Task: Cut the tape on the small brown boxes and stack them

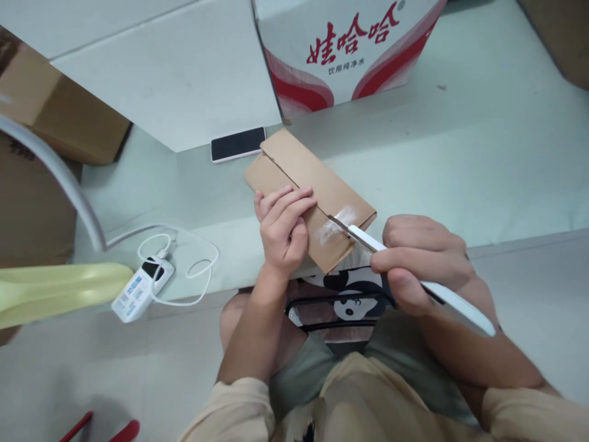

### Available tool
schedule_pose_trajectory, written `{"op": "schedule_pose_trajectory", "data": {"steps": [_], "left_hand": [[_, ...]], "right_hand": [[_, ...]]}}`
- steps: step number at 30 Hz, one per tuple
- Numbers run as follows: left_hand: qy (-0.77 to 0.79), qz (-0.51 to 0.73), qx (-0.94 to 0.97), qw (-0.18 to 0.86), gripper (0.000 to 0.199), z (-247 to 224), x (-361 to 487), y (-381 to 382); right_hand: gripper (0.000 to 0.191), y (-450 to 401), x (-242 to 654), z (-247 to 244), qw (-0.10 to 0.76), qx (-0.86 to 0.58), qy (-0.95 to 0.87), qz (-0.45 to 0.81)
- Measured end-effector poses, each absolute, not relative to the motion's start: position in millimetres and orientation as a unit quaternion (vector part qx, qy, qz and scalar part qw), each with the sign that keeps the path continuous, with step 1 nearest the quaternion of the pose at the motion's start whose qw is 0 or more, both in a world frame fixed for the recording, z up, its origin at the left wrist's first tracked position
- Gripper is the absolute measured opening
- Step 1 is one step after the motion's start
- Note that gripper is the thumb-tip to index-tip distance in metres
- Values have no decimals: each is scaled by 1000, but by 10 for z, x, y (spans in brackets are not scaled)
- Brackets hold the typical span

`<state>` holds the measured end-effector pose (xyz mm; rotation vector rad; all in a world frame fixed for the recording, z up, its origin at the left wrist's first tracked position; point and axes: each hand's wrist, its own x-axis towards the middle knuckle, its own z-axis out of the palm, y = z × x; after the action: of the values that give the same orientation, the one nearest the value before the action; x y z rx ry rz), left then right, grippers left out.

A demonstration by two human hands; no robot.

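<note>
A flat brown cardboard box (317, 162) lies slanted near the table's front edge, with a seam along its top and a strip of clear tape (329, 231) across its near end. My left hand (286, 227) rests on the box's left part, its fingers lying stretched over the top up to the seam. In my closed right hand (427, 264) is a white utility knife (365, 237). Its narrow blade points up and left, and the tip touches the seam at the tape. Part of the knife's handle is hidden by my fingers.
Behind the box lie a phone (238, 145), a large white box (161, 80) and a red-and-white carton (340, 55). On the left are a white power bank (143, 288) with a looped cable (202, 299), a yellow object (69, 288) and brown cartons (59, 104).
</note>
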<state>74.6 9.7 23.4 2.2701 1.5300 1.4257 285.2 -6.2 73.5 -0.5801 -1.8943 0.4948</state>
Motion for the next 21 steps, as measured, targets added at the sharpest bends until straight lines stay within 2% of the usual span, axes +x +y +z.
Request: {"op": "schedule_pose_trajectory", "data": {"steps": [3, 5, 7, 10, 13, 15, 19, 21], "left_hand": [[499, 453, 738, 30, 38, 236, 733, 90], [500, 450, 739, 33, 37, 236, 728, 88], [498, 455, 737, 38, 36, 235, 726, 90], [492, 466, 734, 45, 35, 232, 727, 97], [489, 464, 737, 43, 35, 228, 722, 103], [489, 459, 741, 40, 35, 225, 716, 105], [500, 447, 741, 37, 37, 224, 707, 104], [503, 446, 739, 41, 37, 227, 704, 101]], "right_hand": [[31, -70, 2857, 738, 467, -271, -815, 210], [42, -102, 2856, 722, 459, -309, -803, 221], [45, -143, 2862, 735, 454, -335, -791, 238], [37, -182, 2896, 801, 445, -330, -790, 264], [30, -168, 2933, 830, 484, -269, -788, 268], [28, -146, 2937, 808, 516, -243, -779, 261], [25, -111, 2856, 700, 513, -267, -772, 263], [26, -90, 2785, 621, 547, -268, -748, 264]]}}
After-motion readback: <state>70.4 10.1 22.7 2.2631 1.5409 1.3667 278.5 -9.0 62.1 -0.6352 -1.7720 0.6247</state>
